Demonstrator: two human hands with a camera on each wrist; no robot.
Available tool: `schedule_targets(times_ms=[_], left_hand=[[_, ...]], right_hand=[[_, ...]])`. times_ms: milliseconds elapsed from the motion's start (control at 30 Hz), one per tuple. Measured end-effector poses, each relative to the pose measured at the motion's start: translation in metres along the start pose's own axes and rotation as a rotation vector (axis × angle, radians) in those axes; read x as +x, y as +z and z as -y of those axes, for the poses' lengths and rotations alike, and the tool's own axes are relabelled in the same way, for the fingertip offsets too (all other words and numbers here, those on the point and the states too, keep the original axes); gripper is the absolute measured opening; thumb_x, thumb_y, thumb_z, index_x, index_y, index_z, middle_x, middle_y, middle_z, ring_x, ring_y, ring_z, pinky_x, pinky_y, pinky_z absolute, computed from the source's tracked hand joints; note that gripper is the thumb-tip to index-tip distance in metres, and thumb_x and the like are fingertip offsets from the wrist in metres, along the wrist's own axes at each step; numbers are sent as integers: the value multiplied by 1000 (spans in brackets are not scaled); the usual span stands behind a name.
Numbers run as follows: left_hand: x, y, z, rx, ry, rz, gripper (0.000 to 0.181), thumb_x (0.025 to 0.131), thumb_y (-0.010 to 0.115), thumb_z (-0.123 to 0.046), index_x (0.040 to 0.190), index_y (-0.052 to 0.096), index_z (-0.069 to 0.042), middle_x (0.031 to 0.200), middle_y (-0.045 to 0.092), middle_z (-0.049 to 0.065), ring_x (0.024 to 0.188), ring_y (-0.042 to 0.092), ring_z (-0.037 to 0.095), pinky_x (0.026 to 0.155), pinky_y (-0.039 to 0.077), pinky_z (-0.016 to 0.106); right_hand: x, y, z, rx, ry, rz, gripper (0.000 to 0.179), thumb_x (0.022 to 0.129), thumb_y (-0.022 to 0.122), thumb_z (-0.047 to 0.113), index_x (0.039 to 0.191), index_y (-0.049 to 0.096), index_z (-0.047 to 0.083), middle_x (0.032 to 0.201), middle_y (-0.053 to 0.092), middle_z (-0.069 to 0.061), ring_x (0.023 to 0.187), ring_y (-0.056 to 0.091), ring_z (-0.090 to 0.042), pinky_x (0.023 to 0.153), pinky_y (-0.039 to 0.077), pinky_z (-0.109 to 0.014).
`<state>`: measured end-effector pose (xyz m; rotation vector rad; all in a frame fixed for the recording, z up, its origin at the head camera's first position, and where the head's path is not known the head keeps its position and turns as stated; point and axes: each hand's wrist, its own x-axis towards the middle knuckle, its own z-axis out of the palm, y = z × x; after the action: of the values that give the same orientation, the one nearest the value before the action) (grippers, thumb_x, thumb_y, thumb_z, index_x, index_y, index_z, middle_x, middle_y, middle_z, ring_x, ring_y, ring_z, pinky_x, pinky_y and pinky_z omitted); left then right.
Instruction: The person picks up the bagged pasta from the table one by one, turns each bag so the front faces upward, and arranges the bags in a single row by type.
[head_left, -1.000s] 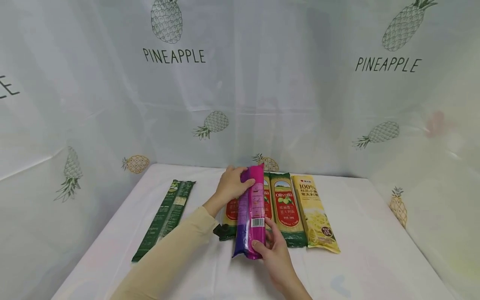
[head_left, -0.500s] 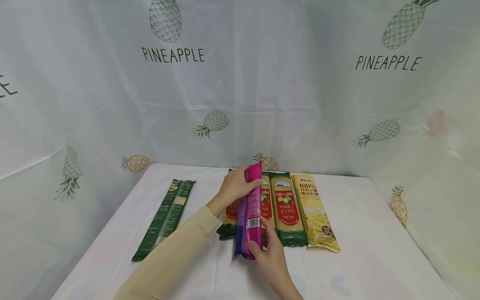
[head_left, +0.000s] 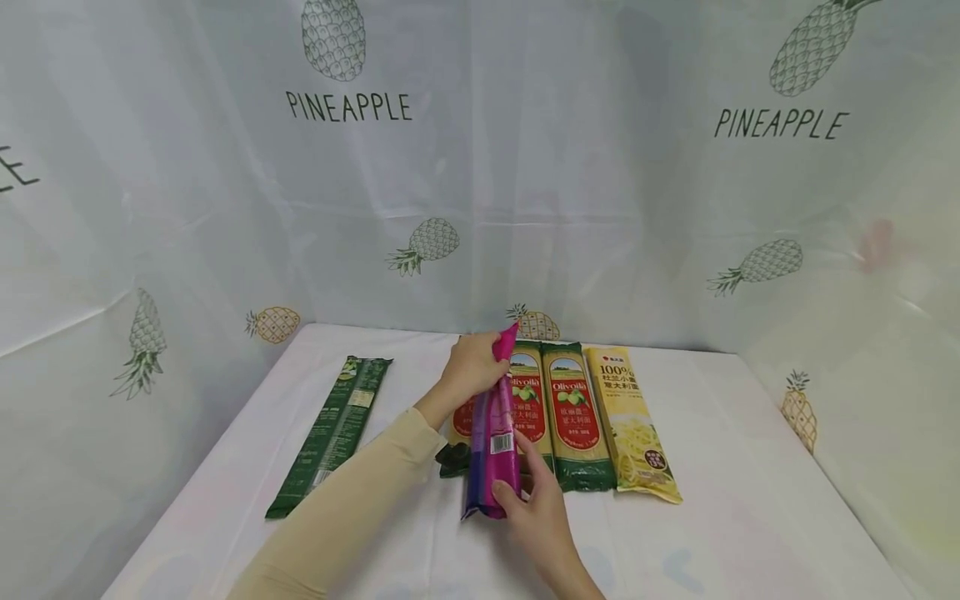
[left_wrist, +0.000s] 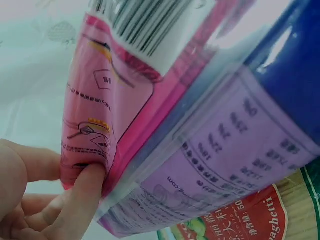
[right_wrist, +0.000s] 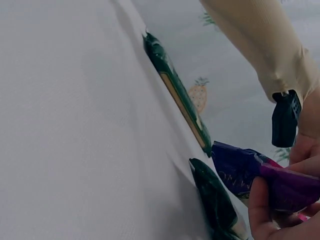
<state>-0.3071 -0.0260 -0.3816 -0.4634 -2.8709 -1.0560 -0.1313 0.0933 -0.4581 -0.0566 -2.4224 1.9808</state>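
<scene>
A pink and purple pasta packet is held lengthwise above the row of packets. My left hand pinches its far end; in the left wrist view the thumb and fingers grip the pink film. Around its near end, my right hand holds on with the thumb on top. The right wrist view shows the dark blue and purple end between those fingers. Beneath lie green-and-red spaghetti packets: one mostly covered by the held packet and left hand, another partly, a third fully visible.
A yellow pasta packet lies at the right of the row. A dark green packet lies apart on the left, back side up. The white tablecloth meets a pineapple-print curtain along the back edge.
The pink packet has turned on its long axis and shows a narrower face. Its far end has shifted slightly left, uncovering more of the middle spaghetti packet. Both hands keep hold.
</scene>
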Motion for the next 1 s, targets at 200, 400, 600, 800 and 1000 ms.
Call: schedule_targets(times_ms=[200,400,600,800,1000], left_hand=[[4,-8,2,-56,2,16,53,100,64,-9,152,58,-4,61,52,0,50,47,8,50,50,22],[4,-18,-2,-177,8,-6,53,102,64,-8,154,57,-8,76,60,4,52,53,10,49,53,24],[1,-22,-4,-276,-14,-38,53,104,65,-11,156,55,-12,85,64,7,58,62,22,53,55,30],[1,-22,-4,-374,-43,-26,52,105,66,-10,156,55,-12,93,68,8,75,72,36,61,61,34],[2,-19,-1,-357,-34,-50,53,104,68,-10,156,56,-16,93,69,8,70,64,19,58,58,30]], right_hand=[[2,-3,2,20,3,-22,73,96,76,7,161,45,18,131,62,-19,109,67,-29,77,65,-40],[7,-11,3,111,69,-11,74,95,76,6,160,44,23,140,52,-19,114,66,-33,84,64,-45],[15,-23,-2,386,177,96,72,104,65,24,165,28,18,151,38,-20,112,63,-24,90,57,-34],[16,-33,-6,518,266,239,74,109,55,41,170,19,21,158,40,-19,118,57,-19,94,46,-32],[17,-38,-7,742,268,351,65,114,39,37,171,13,17,159,39,-20,132,60,-36,114,47,-46]])
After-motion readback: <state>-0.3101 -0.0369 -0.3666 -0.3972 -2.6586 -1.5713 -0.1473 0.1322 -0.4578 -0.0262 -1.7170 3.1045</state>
